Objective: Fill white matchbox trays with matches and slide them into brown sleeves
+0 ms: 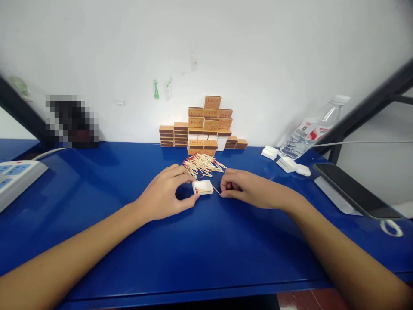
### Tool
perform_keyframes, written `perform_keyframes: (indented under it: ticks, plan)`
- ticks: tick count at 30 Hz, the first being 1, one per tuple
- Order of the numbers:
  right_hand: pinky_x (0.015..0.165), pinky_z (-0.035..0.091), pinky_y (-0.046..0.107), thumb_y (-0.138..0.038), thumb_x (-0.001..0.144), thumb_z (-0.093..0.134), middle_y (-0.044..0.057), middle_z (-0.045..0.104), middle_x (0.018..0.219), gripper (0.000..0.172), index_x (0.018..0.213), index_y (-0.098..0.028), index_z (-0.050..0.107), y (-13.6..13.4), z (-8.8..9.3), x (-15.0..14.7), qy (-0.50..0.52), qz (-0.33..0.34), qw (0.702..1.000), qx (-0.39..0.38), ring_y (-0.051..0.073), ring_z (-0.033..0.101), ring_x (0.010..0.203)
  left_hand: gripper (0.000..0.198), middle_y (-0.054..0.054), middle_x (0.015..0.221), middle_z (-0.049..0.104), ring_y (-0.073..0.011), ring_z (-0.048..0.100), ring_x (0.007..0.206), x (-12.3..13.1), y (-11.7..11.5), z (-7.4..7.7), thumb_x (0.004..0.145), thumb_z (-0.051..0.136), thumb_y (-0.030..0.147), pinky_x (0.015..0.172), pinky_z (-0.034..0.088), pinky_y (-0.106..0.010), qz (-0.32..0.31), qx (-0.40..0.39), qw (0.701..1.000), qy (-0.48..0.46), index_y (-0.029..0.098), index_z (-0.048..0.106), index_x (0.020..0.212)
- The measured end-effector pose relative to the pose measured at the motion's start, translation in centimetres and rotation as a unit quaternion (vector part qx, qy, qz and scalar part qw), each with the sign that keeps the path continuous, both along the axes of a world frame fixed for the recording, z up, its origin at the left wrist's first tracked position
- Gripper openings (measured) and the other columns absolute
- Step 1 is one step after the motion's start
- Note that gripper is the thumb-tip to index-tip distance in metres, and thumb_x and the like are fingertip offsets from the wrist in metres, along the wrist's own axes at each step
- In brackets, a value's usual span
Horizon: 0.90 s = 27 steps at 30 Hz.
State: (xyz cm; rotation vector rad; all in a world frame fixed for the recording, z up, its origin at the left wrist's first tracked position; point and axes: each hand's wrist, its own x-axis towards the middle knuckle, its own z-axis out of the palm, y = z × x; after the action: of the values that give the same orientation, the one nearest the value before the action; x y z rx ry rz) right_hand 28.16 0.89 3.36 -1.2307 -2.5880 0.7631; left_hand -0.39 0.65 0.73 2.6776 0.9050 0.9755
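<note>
A small white matchbox tray lies on the blue table, with a few red-tipped matches along its near side. My left hand grips the tray's left end between thumb and fingers. Just right of the tray, my right hand pinches a single matchstick, which slants up and left toward the tray's right edge. Behind the tray spreads a loose pile of matches with red heads. Matchboxes in orange-yellow sleeves are stacked against the wall beyond the pile.
On the right stand a tilted water bottle, white box-like pieces and a phone propped at an angle. A power strip sits at the left edge. The blue table ends at a front edge near me.
</note>
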Motion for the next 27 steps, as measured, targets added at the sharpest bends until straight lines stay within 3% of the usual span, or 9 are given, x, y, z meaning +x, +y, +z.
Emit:
perform_keyframes:
  ticks: [7, 12, 15, 17, 20, 22, 24, 27]
  plan:
    - [0.071, 0.042, 0.032, -0.035, 0.104, 0.056, 0.002, 0.067, 0.088, 0.018, 0.096, -0.021, 0.064, -0.1, 0.2, -0.4, 0.047, -0.066, 0.995, 0.054, 0.017, 0.057, 0.075, 0.019, -0.005, 0.095, 0.069, -0.0211, 0.059, 0.086, -0.1, 0.0, 0.1, 0.09, 0.072, 0.028, 0.082, 0.052, -0.039, -0.004, -0.002, 1.0, 0.008, 0.018, 0.071, 0.107]
    - [0.077, 0.045, 0.033, -0.026, 0.104, 0.053, 0.005, 0.07, 0.094, 0.02, 0.119, -0.019, 0.065, -0.2, -0.7, -1.3, 0.051, -0.031, 0.995, 0.075, 0.019, 0.062, 0.084, 0.021, -0.005, 0.096, 0.069, -0.0215, 0.059, 0.087, -0.1, 0.1, 0.0, 0.09, 0.072, 0.029, 0.084, 0.052, -0.04, 0.005, 0.001, 1.0, 0.013, 0.018, 0.071, 0.108]
    - [0.08, 0.046, 0.034, -0.025, 0.105, 0.051, 0.006, 0.071, 0.097, 0.02, 0.108, -0.02, 0.07, -0.4, -0.6, -1.6, 0.064, -0.024, 0.992, 0.106, 0.019, 0.063, 0.088, 0.021, -0.006, 0.096, 0.069, -0.0217, 0.059, 0.087, -0.1, 0.0, 0.1, 0.091, 0.071, 0.029, 0.084, 0.052, -0.04, 0.005, 0.0, 1.0, 0.015, 0.018, 0.071, 0.108]
    - [0.074, 0.047, 0.033, -0.031, 0.103, 0.055, 0.005, 0.071, 0.091, 0.019, 0.099, -0.021, 0.072, -0.6, -0.2, -1.9, 0.114, -0.068, 0.986, 0.099, 0.018, 0.062, 0.081, 0.02, -0.006, 0.096, 0.07, -0.0217, 0.06, 0.087, -0.1, 0.0, 0.1, 0.091, 0.071, 0.029, 0.084, 0.052, -0.04, 0.0, -0.002, 1.0, 0.014, 0.018, 0.071, 0.108]
    - [0.065, 0.048, 0.031, -0.043, 0.096, 0.068, 0.004, 0.073, 0.09, 0.022, 0.095, -0.021, 0.072, -1.0, 0.2, -2.6, 0.238, -0.143, 0.96, 0.032, 0.018, 0.064, 0.079, 0.021, -0.006, 0.097, 0.07, -0.0217, 0.06, 0.087, -0.1, -0.1, 0.1, 0.091, 0.071, 0.031, 0.084, 0.053, -0.04, -0.006, 0.001, 1.0, 0.01, 0.018, 0.071, 0.108]
    - [0.064, 0.049, 0.03, -0.048, 0.091, 0.073, 0.005, 0.075, 0.093, 0.028, 0.093, -0.021, 0.073, -1.2, 0.1, -3.3, 0.296, -0.157, 0.942, -0.01, 0.018, 0.065, 0.079, 0.021, -0.006, 0.096, 0.07, -0.0216, 0.059, 0.086, -0.1, -0.1, 0.1, 0.092, 0.071, 0.032, 0.083, 0.052, -0.04, -0.005, 0.006, 1.0, 0.002, 0.018, 0.071, 0.108]
    - [0.063, 0.048, 0.03, -0.05, 0.088, 0.076, 0.005, 0.074, 0.088, 0.03, 0.091, -0.02, 0.073, -1.3, -0.4, -3.9, 0.304, -0.159, 0.939, -0.023, 0.017, 0.062, 0.073, 0.02, -0.006, 0.096, 0.069, -0.0213, 0.059, 0.086, -0.1, -0.1, 0.2, 0.092, 0.071, 0.031, 0.082, 0.052, -0.04, -0.006, 0.014, 1.0, -0.011, 0.019, 0.07, 0.108]
    - [0.061, 0.043, 0.029, -0.046, 0.088, 0.077, 0.002, 0.067, 0.084, 0.026, 0.09, -0.021, 0.075, -1.3, -1.1, -4.2, 0.261, -0.159, 0.952, 0.016, 0.014, 0.052, 0.067, 0.019, -0.006, 0.096, 0.07, -0.021, 0.059, 0.086, 0.0, -0.2, 0.3, 0.092, 0.071, 0.03, 0.081, 0.052, -0.039, -0.004, 0.03, 0.999, -0.032, 0.019, 0.07, 0.108]
